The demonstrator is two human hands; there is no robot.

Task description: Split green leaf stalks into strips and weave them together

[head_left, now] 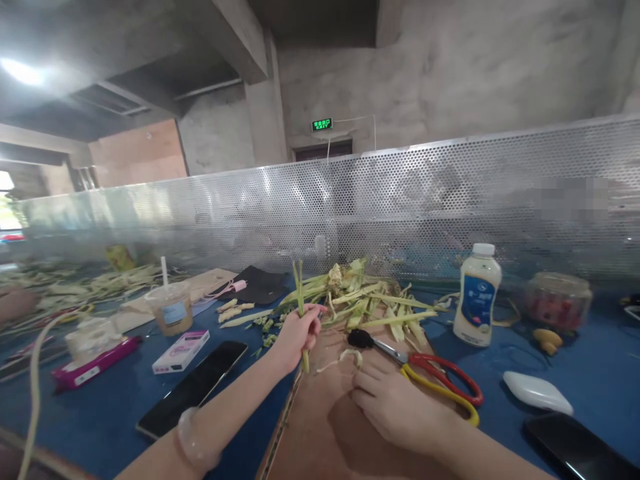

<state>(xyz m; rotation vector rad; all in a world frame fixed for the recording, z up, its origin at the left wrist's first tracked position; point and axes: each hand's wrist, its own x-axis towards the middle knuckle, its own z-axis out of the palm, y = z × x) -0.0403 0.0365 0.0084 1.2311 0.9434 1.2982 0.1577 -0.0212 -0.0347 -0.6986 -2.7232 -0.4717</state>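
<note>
My left hand (296, 335) is closed around a thin green stalk (300, 287) that stands upright out of the fist, above a brown cardboard sheet (320, 433). My right hand (390, 400) rests knuckles-up on the cardboard with its fingers curled; its fingertips touch a pale strip of peel (345, 359). Scissors with red and yellow handles (435, 377) lie just right of that hand. A heap of green and pale husk strips (365, 300) sits behind both hands.
On the blue table (595, 373): a black phone (195, 387), a pink-white box (181, 351), a drink cup with straw (170, 305), a white bottle (477, 297), a clear tub (559, 300), a white oval object (537, 392), another phone (580, 450). A perforated metal screen (400, 200) walls the far side.
</note>
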